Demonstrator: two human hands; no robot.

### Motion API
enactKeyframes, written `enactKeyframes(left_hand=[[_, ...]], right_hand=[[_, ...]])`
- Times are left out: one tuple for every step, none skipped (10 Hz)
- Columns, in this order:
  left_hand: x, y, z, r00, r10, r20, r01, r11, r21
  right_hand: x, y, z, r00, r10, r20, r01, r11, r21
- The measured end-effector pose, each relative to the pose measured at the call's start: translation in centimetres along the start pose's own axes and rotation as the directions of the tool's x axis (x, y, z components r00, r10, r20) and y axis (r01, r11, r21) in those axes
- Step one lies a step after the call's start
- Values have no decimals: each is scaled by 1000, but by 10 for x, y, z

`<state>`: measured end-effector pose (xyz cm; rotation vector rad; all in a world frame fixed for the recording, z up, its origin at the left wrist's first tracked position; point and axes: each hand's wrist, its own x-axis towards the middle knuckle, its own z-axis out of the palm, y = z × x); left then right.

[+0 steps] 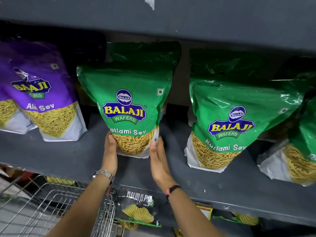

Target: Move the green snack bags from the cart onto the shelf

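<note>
**Now both hands steady a green bag on the shelf**

Upright on the grey shelf (56, 156), roughly midway along its front part, stands a green snack bag (127, 106) printed "Balaji Wafers" and "Ratlami Sev". Its white bottom edge rests on the shelf surface, set back a little from the front edge. The left hand (110, 151) lies flat against the bag's lower left side, fingers extended and together, thumb touching the clear window of yellow sev. The right hand (158, 159) mirrors it on the lower right side, palm turned inward, fingers straight rather than curled. Neither hand is closed around the bag; the two open palms press it between them. A metal watch (103, 174) sits on the left wrist and a dark thread band (172, 189) on the right.

Behind this bag another green bag (145, 52) stands deeper on the shelf. Toward the right end a second green Ratlami Sev bag (234, 124) leans slightly, with more green bags (304, 151) crowding the far right edge. Toward the left end stand purple Aloo Sev bags (42, 100).

Below the shelf's front edge, at lower left, the wire cart (51, 207) shows, and just beside it on a lower level lies a black snack bag (138, 209)
</note>
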<state>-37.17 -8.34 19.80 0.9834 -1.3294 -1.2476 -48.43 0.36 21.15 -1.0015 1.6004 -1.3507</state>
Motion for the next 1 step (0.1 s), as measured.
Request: enactKeyframes(left_hand=[[-6, -1, -2, 997, -4, -81, 2, 1000, -30]], right_hand=[[-10, -3, -4, 993, -35, -108, 46, 994, 98]])
